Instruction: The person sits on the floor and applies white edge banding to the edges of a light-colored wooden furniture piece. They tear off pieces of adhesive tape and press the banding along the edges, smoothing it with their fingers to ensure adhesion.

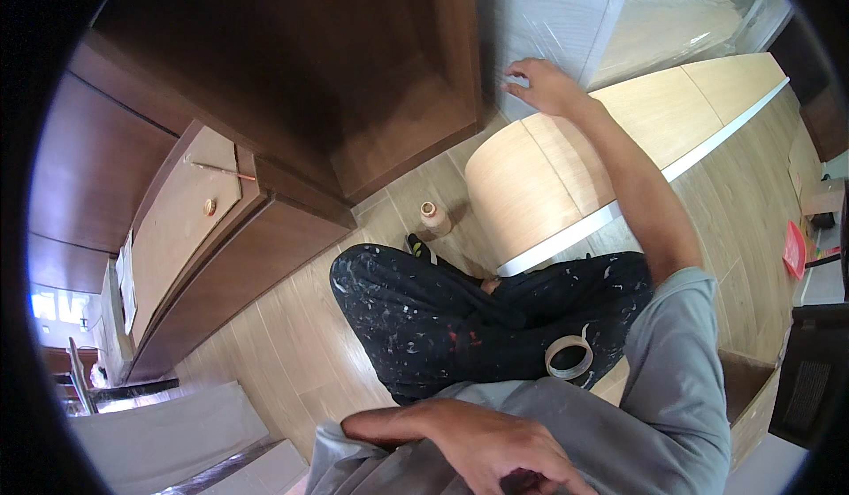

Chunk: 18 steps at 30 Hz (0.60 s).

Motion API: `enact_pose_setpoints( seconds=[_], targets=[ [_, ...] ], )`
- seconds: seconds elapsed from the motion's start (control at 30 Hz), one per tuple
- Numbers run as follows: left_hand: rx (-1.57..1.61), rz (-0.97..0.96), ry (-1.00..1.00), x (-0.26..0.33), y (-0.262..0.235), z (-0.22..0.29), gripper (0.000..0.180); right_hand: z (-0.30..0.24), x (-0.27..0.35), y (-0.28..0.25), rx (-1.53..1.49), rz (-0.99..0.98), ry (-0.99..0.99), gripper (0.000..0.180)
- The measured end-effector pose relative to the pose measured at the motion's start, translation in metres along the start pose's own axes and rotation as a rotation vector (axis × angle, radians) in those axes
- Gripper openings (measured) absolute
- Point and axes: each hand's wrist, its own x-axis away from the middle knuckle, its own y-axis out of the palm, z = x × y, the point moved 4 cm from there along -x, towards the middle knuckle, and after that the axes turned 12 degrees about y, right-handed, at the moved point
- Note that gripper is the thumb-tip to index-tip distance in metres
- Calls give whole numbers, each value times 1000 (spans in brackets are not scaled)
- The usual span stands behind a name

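Note:
My right hand (550, 88) reaches forward beside a surface wrapped in clear plastic film (553, 18). Its fingers are bent and apart, with nothing visible between them. Under that forearm lies a curved pale wood panel (531, 186) with a white edge strip. Close to my body, my left hand (506, 446) has loosely bent, parted fingers; the lower edge of the picture cuts it off, and nothing shows in it. A roll of masking tape (555, 350), its loose end sticking up, rests on my paint-spattered black trousers (442, 327).
A small open bottle (434, 218) stands on the wood-look floor (274, 345) before my legs. At left, a thin paintbrush (221, 171) and a round cap (210, 206) lie on a brown cabinet's board (181, 230). A red dustpan-like object (794, 249) is far right.

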Motion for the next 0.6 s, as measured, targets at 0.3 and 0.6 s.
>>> enact_pose_setpoints(
  seconds=[0.3, 0.6],
  targets=[
    [192, -124, 59, -41, -8, -10, 35, 16, 8, -3, -124, -16, 86, 43],
    [279, -303, 10, -31, -22, 2, 28, 14, 11, -4, -119, -41, 136, 41]
  ],
)
